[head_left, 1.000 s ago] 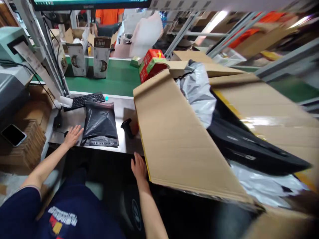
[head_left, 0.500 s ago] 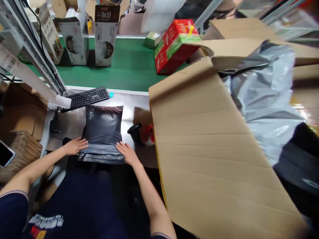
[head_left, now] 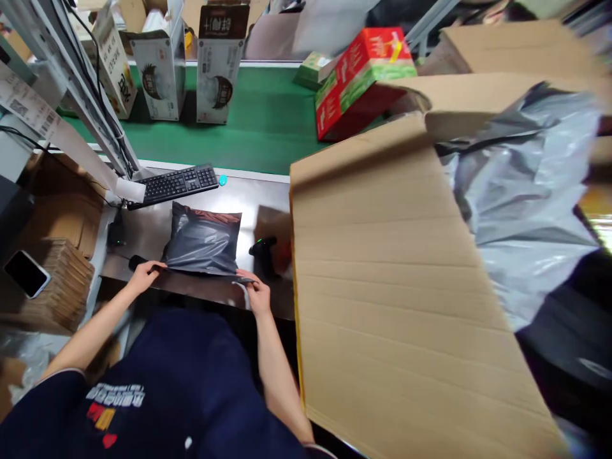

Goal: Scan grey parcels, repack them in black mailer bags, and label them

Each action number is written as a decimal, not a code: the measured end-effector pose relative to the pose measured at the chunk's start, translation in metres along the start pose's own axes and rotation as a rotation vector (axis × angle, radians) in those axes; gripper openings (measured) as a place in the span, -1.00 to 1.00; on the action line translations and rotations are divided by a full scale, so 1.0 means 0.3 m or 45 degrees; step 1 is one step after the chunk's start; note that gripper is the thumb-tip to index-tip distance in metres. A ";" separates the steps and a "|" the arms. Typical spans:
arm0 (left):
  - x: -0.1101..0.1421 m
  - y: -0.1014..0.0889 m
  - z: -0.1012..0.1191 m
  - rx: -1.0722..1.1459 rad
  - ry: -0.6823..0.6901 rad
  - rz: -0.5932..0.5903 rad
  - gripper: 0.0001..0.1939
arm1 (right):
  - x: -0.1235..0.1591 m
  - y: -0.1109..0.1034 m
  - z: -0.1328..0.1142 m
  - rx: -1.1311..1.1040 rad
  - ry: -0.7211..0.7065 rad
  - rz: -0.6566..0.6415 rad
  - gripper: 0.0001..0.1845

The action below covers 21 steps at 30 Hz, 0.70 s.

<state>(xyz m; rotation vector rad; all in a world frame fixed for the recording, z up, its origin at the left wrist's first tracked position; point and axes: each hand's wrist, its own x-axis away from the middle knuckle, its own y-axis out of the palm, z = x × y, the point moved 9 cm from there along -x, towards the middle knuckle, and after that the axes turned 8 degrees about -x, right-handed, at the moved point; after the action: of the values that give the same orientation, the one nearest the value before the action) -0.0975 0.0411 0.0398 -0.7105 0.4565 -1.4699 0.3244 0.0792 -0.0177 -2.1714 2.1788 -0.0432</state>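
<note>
Both hands are on the dark grey mailer bag, which lies flat near the front edge of the steel table. The left hand pinches its near left corner and the right hand pinches its near right corner, pulling the flap taut, probably to square it. A handheld scanner sits just beside the bag, and a keyboard lies along the back edge.

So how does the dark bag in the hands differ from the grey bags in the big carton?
The dark bag is one small charcoal mailer on the steel table; the grey bags are lighter, larger and heaped in the carton. The left hand and right hand grip the dark bag's near edge; nobody touches the grey bags. Both look like glossy plastic.
</note>
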 end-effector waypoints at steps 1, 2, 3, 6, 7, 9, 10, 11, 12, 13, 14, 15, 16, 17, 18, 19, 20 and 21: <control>-0.027 -0.023 0.009 0.028 -0.077 0.115 -0.74 | -0.032 0.001 -0.008 0.016 0.056 0.142 -0.46; -0.054 -0.036 0.021 0.032 -0.134 0.212 -0.69 | -0.059 0.010 -0.015 0.054 0.098 0.266 -0.39; -0.081 -0.042 0.037 0.021 -0.174 0.298 -0.64 | -0.086 0.024 -0.024 0.094 0.120 0.369 -0.34; -0.155 -0.043 0.088 -0.028 -0.255 0.534 -0.56 | -0.181 0.083 -0.052 0.295 0.131 0.487 -0.27; -0.178 -0.041 0.103 -0.048 -0.276 0.594 -0.56 | -0.218 0.095 -0.059 0.372 0.135 0.498 -0.26; -0.226 -0.038 0.125 -0.087 -0.308 0.654 -0.58 | -0.298 0.104 -0.068 0.512 0.154 0.471 -0.24; -0.252 -0.036 0.131 -0.103 -0.319 0.653 -0.60 | -0.339 0.104 -0.068 0.555 0.164 0.439 -0.24; -0.278 -0.033 0.133 -0.117 -0.328 0.638 -0.60 | -0.378 0.100 -0.064 0.575 0.173 0.406 -0.24; -0.305 -0.028 0.131 -0.131 -0.335 0.611 -0.60 | -0.412 0.095 -0.055 0.601 0.189 0.372 -0.24; -0.329 -0.020 0.125 -0.145 -0.342 0.577 -0.60 | -0.441 0.091 -0.042 0.626 0.211 0.344 -0.24; -0.351 -0.008 0.114 -0.158 -0.353 0.539 -0.59 | -0.462 0.087 -0.024 0.646 0.236 0.323 -0.23; -0.369 0.008 0.100 -0.172 -0.367 0.498 -0.57 | -0.476 0.086 -0.004 0.663 0.262 0.306 -0.22; -0.382 0.029 0.082 -0.185 -0.387 0.452 -0.55 | -0.481 0.088 0.018 0.682 0.290 0.288 -0.21; -0.390 0.053 0.061 -0.197 -0.412 0.401 -0.54 | -0.478 0.092 0.039 0.703 0.320 0.272 -0.19; -0.392 0.079 0.039 -0.206 -0.440 0.349 -0.52 | -0.467 0.096 0.055 0.725 0.349 0.259 -0.16; -0.388 0.104 0.019 -0.214 -0.468 0.300 -0.51 | -0.450 0.100 0.065 0.750 0.377 0.249 -0.10; -0.379 0.123 0.001 -0.220 -0.493 0.262 -0.50 | -0.428 0.103 0.066 0.775 0.401 0.244 -0.04; -0.364 0.136 -0.011 -0.225 -0.514 0.244 -0.48 | -0.403 0.103 0.057 0.800 0.418 0.247 0.00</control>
<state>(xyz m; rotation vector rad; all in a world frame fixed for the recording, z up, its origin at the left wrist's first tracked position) -0.0779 0.1468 -0.0057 -1.0484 0.3327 -1.0798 0.2950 0.2008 -0.0336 -1.6774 2.1110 -0.9863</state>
